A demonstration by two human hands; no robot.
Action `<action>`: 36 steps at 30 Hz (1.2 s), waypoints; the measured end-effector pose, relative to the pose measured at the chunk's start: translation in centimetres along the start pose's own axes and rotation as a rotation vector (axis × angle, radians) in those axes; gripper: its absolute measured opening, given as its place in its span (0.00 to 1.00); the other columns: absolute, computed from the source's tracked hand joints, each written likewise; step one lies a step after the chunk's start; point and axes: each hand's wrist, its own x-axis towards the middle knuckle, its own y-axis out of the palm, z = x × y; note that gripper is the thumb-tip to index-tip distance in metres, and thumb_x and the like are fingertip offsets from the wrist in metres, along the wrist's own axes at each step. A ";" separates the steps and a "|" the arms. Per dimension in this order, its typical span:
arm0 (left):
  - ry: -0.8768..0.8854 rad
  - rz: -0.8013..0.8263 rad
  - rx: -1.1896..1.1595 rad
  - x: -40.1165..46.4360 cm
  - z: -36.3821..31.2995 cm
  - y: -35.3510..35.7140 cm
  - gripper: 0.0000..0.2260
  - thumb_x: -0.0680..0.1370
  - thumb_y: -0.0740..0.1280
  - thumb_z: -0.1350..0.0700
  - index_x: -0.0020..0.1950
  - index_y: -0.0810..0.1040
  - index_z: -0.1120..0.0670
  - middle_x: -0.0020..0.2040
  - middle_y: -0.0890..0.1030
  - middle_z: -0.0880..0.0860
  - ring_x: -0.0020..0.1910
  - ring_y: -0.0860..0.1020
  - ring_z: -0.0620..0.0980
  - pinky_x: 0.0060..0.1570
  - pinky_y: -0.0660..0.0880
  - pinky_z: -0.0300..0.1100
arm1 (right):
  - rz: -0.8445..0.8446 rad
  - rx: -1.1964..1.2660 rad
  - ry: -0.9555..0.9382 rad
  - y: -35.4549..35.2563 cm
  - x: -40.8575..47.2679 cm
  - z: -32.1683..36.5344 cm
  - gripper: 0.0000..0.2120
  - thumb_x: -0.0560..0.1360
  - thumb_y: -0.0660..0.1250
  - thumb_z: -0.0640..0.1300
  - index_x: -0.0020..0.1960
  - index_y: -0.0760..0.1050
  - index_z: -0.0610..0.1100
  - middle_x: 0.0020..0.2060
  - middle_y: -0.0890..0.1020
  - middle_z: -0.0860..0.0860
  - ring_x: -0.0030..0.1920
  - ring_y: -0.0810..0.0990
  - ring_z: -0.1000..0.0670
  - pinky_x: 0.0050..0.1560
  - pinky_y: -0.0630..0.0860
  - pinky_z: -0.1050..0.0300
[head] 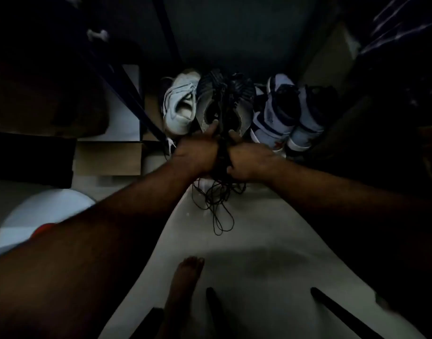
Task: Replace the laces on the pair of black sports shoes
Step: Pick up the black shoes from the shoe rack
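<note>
- Black sports shoes point(223, 104): pair, heels toward the camera, on the floor point(246, 241) between white sneaker point(179, 104) and white-and-navy high-tops point(283, 113).
- Left hand point(197, 152): curled round one heel, thumb inside the collar; probably to lift.
- Right hand point(249, 162): close beside the left, gripping the other heel.
- Black laces point(219, 204): loose tangle, bunched between both hands, loops trailing onto floor.
- Bare foot point(185, 277): near bottom edge.
</note>
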 end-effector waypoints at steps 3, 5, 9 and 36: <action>-0.058 0.032 -0.027 1.9 0.5 1.2 0.24 0.84 0.61 0.49 0.79 0.65 0.52 0.83 0.56 0.53 0.68 0.74 0.60 0.62 0.76 0.55 | 0.094 -0.065 0.019 0.4 3.0 -0.8 0.36 0.80 0.62 0.55 0.82 0.48 0.52 0.82 0.43 0.44 0.75 0.66 0.40 0.68 0.70 0.47; -0.074 0.026 -0.043 2.4 0.4 1.9 0.21 0.83 0.63 0.49 0.76 0.69 0.53 0.77 0.64 0.54 0.63 0.76 0.59 0.58 0.78 0.54 | 0.083 -0.067 0.009 0.8 4.8 -1.1 0.34 0.80 0.64 0.53 0.81 0.54 0.49 0.80 0.51 0.42 0.69 0.72 0.39 0.60 0.73 0.50; -0.067 -0.023 -0.096 2.2 0.3 2.3 0.19 0.83 0.64 0.51 0.73 0.72 0.54 0.72 0.67 0.55 0.61 0.77 0.59 0.57 0.78 0.55 | 0.033 -0.027 -0.031 0.3 6.0 -1.4 0.25 0.80 0.64 0.51 0.75 0.66 0.45 0.69 0.66 0.43 0.64 0.73 0.39 0.60 0.71 0.50; 0.253 -0.144 -0.277 -28.3 -17.1 -19.8 0.20 0.76 0.69 0.55 0.67 0.71 0.47 0.60 0.80 0.49 0.56 0.80 0.58 0.46 0.78 0.53 | -0.470 0.658 0.280 -7.1 -38.8 8.6 0.18 0.73 0.74 0.38 0.59 0.74 0.49 0.50 0.72 0.58 0.38 0.73 0.57 0.44 0.68 0.60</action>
